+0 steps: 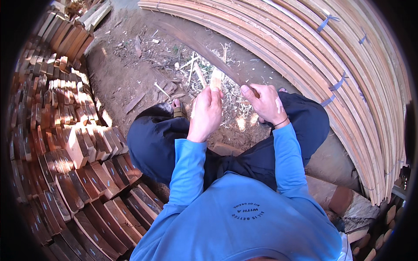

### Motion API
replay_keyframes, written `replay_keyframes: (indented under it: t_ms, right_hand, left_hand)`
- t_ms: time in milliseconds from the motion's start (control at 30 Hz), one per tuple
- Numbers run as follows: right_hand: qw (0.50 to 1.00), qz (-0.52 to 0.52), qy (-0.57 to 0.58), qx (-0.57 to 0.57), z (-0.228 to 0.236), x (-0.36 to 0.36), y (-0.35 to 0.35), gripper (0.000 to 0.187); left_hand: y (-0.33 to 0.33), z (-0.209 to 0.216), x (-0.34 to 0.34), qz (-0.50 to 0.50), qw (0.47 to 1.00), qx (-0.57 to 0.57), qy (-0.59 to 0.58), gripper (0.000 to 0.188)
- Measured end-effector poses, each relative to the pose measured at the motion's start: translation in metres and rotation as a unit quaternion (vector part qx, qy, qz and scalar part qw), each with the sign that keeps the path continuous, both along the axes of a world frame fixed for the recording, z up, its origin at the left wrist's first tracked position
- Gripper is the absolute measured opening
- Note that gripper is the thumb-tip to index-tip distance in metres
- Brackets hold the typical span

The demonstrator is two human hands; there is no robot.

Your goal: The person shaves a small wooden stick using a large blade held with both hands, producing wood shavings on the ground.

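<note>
Left grip (206, 112) pinches a pale wood stick (216, 79) jutting just ahead of it; right grip (267, 104), beside it, is closed round the near end of a long machete (209, 56). I'd angle the machete shallowly, stroking away from the left grip.

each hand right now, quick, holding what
Left hand: closed around a pale wood piece.
Right hand: closed, holding a long dark blade by its near end.
</note>
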State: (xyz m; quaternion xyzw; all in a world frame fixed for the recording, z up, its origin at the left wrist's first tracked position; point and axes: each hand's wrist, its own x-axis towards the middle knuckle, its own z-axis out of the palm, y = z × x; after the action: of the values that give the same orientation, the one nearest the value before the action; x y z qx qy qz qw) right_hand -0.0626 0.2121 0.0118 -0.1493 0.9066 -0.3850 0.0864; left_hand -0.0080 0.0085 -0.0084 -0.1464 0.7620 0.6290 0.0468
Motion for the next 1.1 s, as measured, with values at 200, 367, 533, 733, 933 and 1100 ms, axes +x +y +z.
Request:
replay_keyframes:
  t_ms: [200,367,533,733,933,1100]
  right_hand:
    - [0.997,0.057,-0.028,0.034,0.003,0.02,0.014,0.063]
    - [0.997,0.053,0.014,0.057,-0.002,0.015,0.006,0.066]
    - [0.997,0.04,0.03,0.056,-0.011,0.012,-0.005,0.067]
    - [0.996,0.046,0.038,0.064,-0.014,0.005,-0.016,0.064]
    - [0.997,-0.004,0.027,0.067,-0.023,-0.011,-0.018,0.077]
    - [0.995,-0.095,0.007,0.026,-0.02,-0.031,0.004,0.07]
  left_hand:
    - [-0.004,-0.004,0.0,0.019,1.0,0.002,-0.001,0.036]
    - [-0.005,-0.007,0.003,0.019,0.997,-0.05,0.052,0.035]
    - [-0.004,0.002,0.003,0.007,0.995,-0.088,0.043,0.033]
    - [-0.005,-0.009,0.0,0.018,0.995,-0.086,0.055,0.031]
    - [-0.002,-0.009,0.01,-0.036,0.995,-0.094,0.021,0.031]
    - [-0.006,0.025,0.006,-0.005,0.996,0.091,0.015,0.03]
